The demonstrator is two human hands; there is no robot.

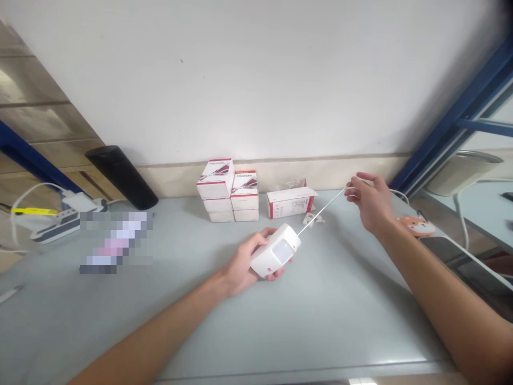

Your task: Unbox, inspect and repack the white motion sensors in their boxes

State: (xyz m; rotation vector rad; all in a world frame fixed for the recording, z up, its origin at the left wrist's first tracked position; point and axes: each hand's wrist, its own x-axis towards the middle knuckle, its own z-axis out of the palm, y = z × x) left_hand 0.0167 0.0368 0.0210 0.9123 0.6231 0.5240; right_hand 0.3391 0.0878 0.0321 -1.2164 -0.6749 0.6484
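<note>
My left hand [245, 264] grips a white sensor unit [276, 250] with a frosted window, held just above the pale grey table [328, 310]. A thin white wire [320, 213] runs taut from the unit's top up and to the right. My right hand [371, 200] pinches the far end of that wire between thumb and fingers, raised over the table's back right part.
Several red-and-white boxes [227, 190] are stacked by the wall, with one opened box [289, 202] lying beside them. A black cylinder [120, 175] leans at the back left near a power strip [60, 220]. A phone [473, 270] and small orange figure [417, 225] lie right.
</note>
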